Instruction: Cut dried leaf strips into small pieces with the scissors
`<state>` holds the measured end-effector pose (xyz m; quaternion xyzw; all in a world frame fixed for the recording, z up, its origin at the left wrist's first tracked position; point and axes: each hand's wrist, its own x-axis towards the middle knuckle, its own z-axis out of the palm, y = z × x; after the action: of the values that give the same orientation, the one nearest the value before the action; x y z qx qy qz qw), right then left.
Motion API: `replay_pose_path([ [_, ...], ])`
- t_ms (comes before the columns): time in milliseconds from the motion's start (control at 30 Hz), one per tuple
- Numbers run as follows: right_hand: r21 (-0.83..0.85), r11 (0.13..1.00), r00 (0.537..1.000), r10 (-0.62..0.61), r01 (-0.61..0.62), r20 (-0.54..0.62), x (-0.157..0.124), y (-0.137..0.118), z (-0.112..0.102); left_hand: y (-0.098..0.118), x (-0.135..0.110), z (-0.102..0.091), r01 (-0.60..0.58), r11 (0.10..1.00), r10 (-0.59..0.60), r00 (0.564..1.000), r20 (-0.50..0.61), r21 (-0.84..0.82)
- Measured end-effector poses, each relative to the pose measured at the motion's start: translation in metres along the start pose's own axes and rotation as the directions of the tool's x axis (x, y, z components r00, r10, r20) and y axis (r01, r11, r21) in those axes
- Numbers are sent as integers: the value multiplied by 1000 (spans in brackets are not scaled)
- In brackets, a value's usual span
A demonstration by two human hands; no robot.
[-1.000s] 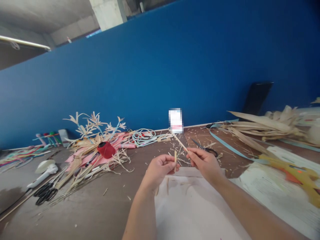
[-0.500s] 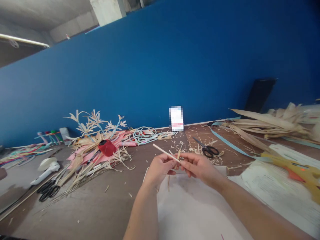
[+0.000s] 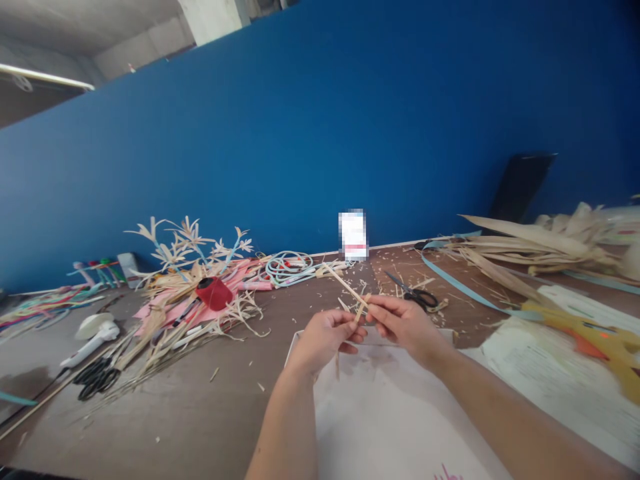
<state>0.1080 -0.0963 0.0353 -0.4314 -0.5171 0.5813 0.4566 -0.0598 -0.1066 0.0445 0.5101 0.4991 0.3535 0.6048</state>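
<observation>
**Brown worktop under a blue wall**

At the far left, coloured strips [image 3: 40,307] are lying along the back edge of the brown worktop [image 3: 165,413], with a white handheld tool [image 3: 90,337] and black scissors [image 3: 97,381] sitting in front of them. Further right, a heap of pale straw and pink paper [image 3: 185,310] is spreading across the surface, a red spool [image 3: 214,293] resting on it and straw flowers [image 3: 187,247] standing up behind. A coil of light blue cord [image 3: 287,269] is lying against the foot of the blue wall [image 3: 320,133] (it is filling most of the view, with grey concrete showing above it at the upper left).

In the middle, over a white sheet [image 3: 380,413], the left hand [image 3: 325,337] is pinching the lower end of a thin pale stick [image 3: 345,285] between thumb and fingers, its grip pressed together. The right hand [image 3: 403,323] is pinching the same stick just beside it, with a short straw piece [image 3: 361,308] held against it. The stick is slanting up and to the left, above the worktop.

Beyond the right hand a second pair of scissors [image 3: 415,293] is lying among shavings. A light blue ribbon [image 3: 460,290] is trailing toward dried husks [image 3: 530,247], a dark panel [image 3: 520,187] is leaning on the wall, and a yellow object [image 3: 595,340] is lying on printed paper [image 3: 540,380].
</observation>
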Motion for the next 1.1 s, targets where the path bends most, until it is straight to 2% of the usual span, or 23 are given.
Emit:
replay_pose_path([
  [100, -3, 1000, 1000, -9, 9, 12, -1, 1, 0, 2, -1, 1, -1, 1000, 1, 1000, -18, 9],
  [233, -86, 995, 990, -33, 45, 134, -3, 0, 1, 4, -1, 2, -23, 999, 24, 999, -31, 23],
  [333, -182, 978, 978, -62, 99, 199, -4, 0, 1, 4, 1, 4, -6, 999, 11, 997, -83, 51],
  [567, -306, 933, 976, -146, 191, 163, -1, 3, 0, 4, 3, 11, -38, 998, 48, 982, -181, 57],
  [667, -417, 854, 950, -276, 312, 147, -1, 5, 0, 5, 2, 14, -51, 998, 60, 977, -205, 46],
  [833, -581, 641, 845, -506, 502, 172, -5, 11, 1, 7, 2, 19, -34, 999, 44, 958, -284, 42],
  [900, -654, 550, 817, -545, 520, 191, -7, 12, 3, 7, 2, 20, -36, 998, 50, 952, -303, 52],
  [967, -719, 481, 808, -558, 502, 190, -8, 14, 4, 8, 2, 21, -40, 997, 56, 951, -305, 61],
  [1100, -781, 435, 802, -581, 448, 137, -7, 13, 0, 9, 0, 22, -39, 998, 48, 960, -277, 41],
])
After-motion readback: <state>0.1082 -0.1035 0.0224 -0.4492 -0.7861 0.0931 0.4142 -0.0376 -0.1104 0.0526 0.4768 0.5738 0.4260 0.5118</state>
